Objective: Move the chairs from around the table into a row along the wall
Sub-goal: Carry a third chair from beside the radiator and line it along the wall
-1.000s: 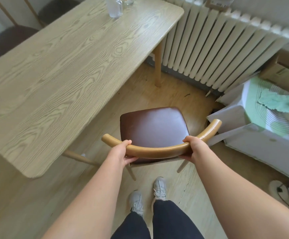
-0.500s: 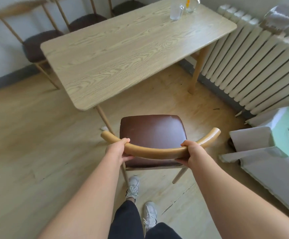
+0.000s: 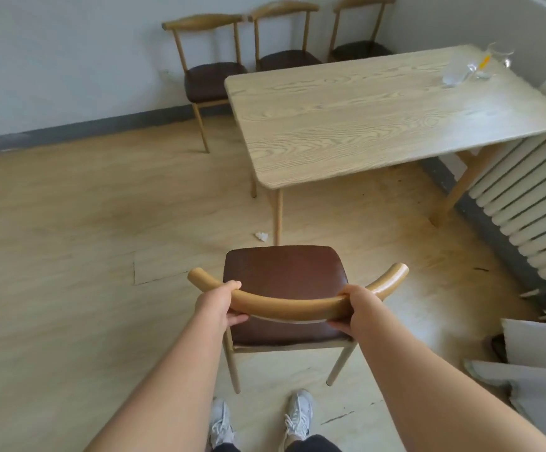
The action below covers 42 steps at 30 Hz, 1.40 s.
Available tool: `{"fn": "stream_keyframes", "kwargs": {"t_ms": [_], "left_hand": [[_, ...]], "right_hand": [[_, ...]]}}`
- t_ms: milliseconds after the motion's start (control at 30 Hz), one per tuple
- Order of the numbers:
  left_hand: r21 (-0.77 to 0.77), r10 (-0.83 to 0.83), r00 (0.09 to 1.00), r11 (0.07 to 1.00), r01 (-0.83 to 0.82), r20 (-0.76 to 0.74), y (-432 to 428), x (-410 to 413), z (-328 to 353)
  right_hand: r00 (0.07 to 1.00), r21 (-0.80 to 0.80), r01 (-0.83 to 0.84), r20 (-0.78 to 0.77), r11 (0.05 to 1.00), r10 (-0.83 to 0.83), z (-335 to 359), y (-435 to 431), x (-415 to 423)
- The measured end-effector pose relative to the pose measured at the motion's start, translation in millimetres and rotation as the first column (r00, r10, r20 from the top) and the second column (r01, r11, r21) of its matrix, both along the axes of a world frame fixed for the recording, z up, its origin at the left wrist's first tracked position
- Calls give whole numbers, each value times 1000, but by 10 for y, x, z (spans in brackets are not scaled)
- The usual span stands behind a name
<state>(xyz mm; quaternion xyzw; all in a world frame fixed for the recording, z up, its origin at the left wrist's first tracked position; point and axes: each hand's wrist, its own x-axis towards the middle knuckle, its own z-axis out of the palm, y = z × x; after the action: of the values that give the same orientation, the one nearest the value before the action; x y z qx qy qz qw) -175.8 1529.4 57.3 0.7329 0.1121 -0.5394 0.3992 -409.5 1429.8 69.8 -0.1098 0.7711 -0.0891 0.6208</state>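
A chair with a brown seat and a curved wooden backrest stands right in front of me, a little off the near corner of the wooden table. My left hand grips the left part of the backrest and my right hand grips the right part. Three matching chairs stand side by side against the far wall: the left chair, the middle chair and the right chair, the last partly hidden behind the table.
A white radiator runs along the right wall. Grey boards and a box lie at the lower right. Clear glasses stand on the table's far corner. A crumpled paper scrap lies on the floor. Open wood floor spreads to the left.
My view has swung left and back from the table, bringing the wall and three chairs into sight. The held chair has come away from the table, with both hands gripping as before.
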Motion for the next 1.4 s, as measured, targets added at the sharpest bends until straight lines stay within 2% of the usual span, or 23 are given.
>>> {"fn": "stream_keyframes", "kwargs": {"t_ms": [300, 667, 867, 1133, 1400], "left_hand": [[32, 162, 987, 986, -162, 12, 862, 1269, 139], [-29, 290, 956, 957, -289, 51, 1277, 2601, 283], [-57, 346, 937, 938, -343, 44, 896, 3312, 271], [-15, 375, 925, 927, -375, 67, -220, 4306, 276], [-61, 397, 916, 917, -394, 59, -1063, 5350, 331]], "right_hand": [[984, -10, -174, 21, 985, 174, 125, 468, 1454], [968, -117, -230, 72, 966, 239, 162, 685, 2959], [962, -145, -239, 96, 960, 254, 158, 225, 3725], [959, -80, -259, 97, 963, 266, 97, -910, 4764], [947, -123, -287, 112, 950, 301, 239, -1860, 5914]]}}
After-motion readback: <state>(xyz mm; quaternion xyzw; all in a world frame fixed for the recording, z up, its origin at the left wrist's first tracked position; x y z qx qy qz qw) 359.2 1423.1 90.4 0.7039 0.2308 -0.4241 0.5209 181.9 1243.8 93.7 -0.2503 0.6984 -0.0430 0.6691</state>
